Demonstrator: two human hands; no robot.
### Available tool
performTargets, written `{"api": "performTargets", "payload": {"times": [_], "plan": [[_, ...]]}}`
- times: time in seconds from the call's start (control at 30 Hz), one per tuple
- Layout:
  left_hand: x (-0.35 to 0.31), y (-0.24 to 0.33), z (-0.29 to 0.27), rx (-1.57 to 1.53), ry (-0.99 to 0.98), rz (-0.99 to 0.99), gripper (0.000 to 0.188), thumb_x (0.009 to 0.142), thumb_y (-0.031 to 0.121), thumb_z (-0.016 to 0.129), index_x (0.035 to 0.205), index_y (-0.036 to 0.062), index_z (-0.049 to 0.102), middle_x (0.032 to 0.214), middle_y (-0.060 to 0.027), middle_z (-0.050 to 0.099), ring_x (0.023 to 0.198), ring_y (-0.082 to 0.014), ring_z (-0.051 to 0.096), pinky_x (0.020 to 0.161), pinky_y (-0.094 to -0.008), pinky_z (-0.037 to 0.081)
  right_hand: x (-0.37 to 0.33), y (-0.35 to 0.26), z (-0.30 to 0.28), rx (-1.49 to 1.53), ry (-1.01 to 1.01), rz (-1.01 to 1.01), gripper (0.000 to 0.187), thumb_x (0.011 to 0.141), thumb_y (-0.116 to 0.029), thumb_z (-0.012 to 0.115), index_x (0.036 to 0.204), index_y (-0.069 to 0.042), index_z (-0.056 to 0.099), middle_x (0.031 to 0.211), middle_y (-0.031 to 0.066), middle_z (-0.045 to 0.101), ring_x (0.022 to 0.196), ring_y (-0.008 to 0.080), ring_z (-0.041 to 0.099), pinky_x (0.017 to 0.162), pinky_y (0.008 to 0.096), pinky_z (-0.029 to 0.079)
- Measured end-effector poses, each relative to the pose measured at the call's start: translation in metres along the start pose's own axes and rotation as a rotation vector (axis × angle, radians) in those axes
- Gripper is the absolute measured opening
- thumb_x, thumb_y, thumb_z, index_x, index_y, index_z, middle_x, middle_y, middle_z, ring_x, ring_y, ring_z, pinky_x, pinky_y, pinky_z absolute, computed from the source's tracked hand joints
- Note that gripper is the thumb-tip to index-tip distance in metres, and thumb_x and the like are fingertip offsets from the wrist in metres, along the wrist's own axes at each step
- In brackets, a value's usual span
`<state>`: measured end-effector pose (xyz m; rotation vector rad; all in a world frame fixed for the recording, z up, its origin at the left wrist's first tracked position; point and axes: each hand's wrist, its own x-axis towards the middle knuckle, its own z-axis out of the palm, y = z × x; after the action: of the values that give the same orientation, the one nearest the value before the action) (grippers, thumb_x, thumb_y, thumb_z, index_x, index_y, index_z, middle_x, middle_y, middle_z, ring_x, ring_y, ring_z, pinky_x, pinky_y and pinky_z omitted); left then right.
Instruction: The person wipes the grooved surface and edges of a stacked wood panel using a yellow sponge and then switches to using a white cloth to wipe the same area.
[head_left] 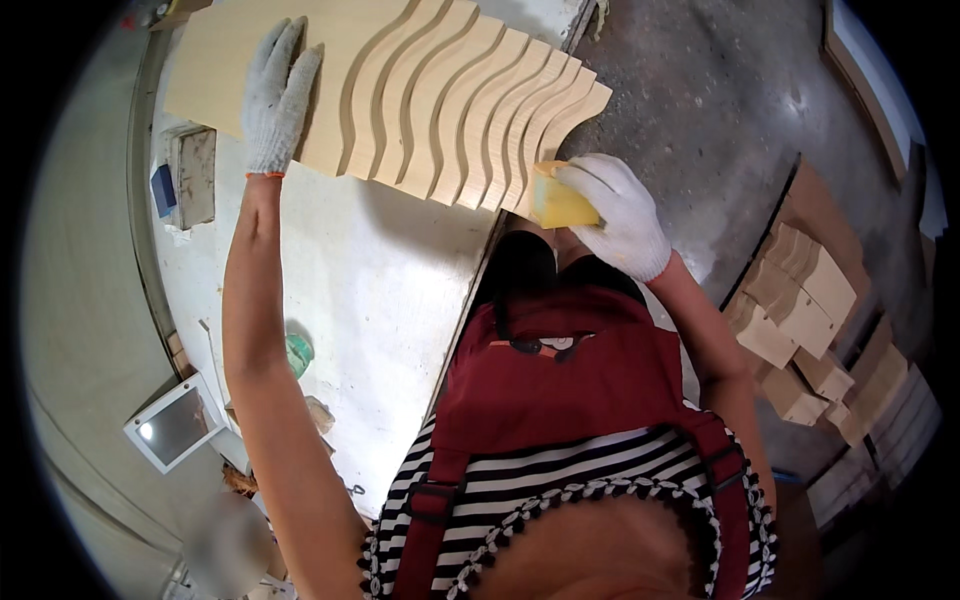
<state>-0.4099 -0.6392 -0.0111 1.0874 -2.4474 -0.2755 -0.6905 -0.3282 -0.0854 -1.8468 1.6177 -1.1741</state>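
Several pale wooden boards with wavy edges [425, 105] lie fanned out in a stepped, overlapping row at the far side of a white worktable [390, 300]. My left hand [277, 100], in a white knit glove with an orange cuff edge, rests flat on the uppermost board, fingers stretched out. At the right near corner of the row, my right hand [622, 215], also gloved in white, grips a yellow block that looks like a sanding sponge [562, 204]. The block is against the boards' near edge; its underside and my right fingertips are partly hidden.
A worn block-like piece [192, 175] with a blue item beside it sits on the table's left. Nearer are a green roll [299, 353] and a white-framed panel [177, 424]. Cut wooden pieces [800, 290] are stacked low on the right, beyond the table edge, above a grey floor [690, 110].
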Motion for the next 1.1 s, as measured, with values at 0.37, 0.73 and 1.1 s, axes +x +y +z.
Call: {"api": "performTargets", "payload": {"times": [0.37, 0.73, 1.1], "plan": [[-0.003, -0.005, -0.003, 0.003, -0.018, 0.021, 0.051, 0.102, 0.034, 0.058, 0.142, 0.0021, 0.056, 0.149, -0.0166, 0.051, 0.138, -0.0300, 0.048, 0.116, -0.0358, 0.035, 0.008, -0.002, -0.003, -0.156, 0.009, 0.070, 0.053, 0.071, -0.006, 0.075, 0.123, -0.006, 0.064, 0.120, 0.0154, 0.063, 0.115, 0.0370, 0.059, 0.099, 0.0441, 0.050], [0.001, -0.014, 0.000, 0.007, -0.003, 0.065, 0.050, 0.101, 0.031, 0.059, 0.141, 0.0007, 0.056, 0.149, -0.0165, 0.051, 0.137, -0.0305, 0.048, 0.116, -0.0360, 0.035, 0.005, -0.011, 0.000, -0.157, -0.034, 0.068, 0.053, 0.071, -0.008, 0.075, 0.123, -0.004, 0.064, 0.119, 0.0172, 0.063, 0.112, 0.0381, 0.060, 0.099, 0.0451, 0.049], [0.002, -0.007, 0.000, -0.006, 0.011, 0.041, 0.048, 0.098, 0.030, 0.062, 0.138, 0.0030, 0.059, 0.145, -0.0187, 0.054, 0.134, -0.0351, 0.049, 0.114, -0.0415, 0.038, 0.024, 0.001, 0.006, -0.036, -0.106, 0.056, 0.056, 0.072, -0.009, 0.075, 0.127, -0.006, 0.063, 0.118, 0.0134, 0.061, 0.112, 0.0361, 0.057, 0.097, 0.0435, 0.049]]}}
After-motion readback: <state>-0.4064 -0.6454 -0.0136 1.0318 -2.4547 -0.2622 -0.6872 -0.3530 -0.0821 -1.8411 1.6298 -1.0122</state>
